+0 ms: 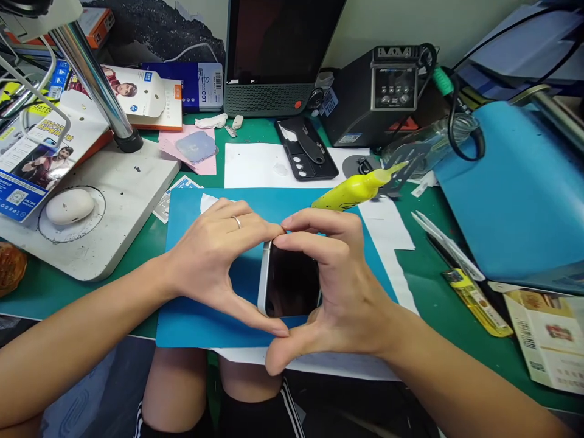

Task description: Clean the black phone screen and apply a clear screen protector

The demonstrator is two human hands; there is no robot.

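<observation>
A smartphone with a dark screen and silver frame lies over the blue mat. My left hand pinches it, fingers at its top edge and thumb at its bottom left corner; a ring sits on one finger. My right hand grips it from the right, fingers curled over the top edge and thumb under the bottom edge. Both hands are closed on the phone.
A yellow bottle lies just behind the hands. A black phone case rests on white paper. A microscope stand base is at left, a soldering station at back, a blue box, tweezers and a yellow lighter at right.
</observation>
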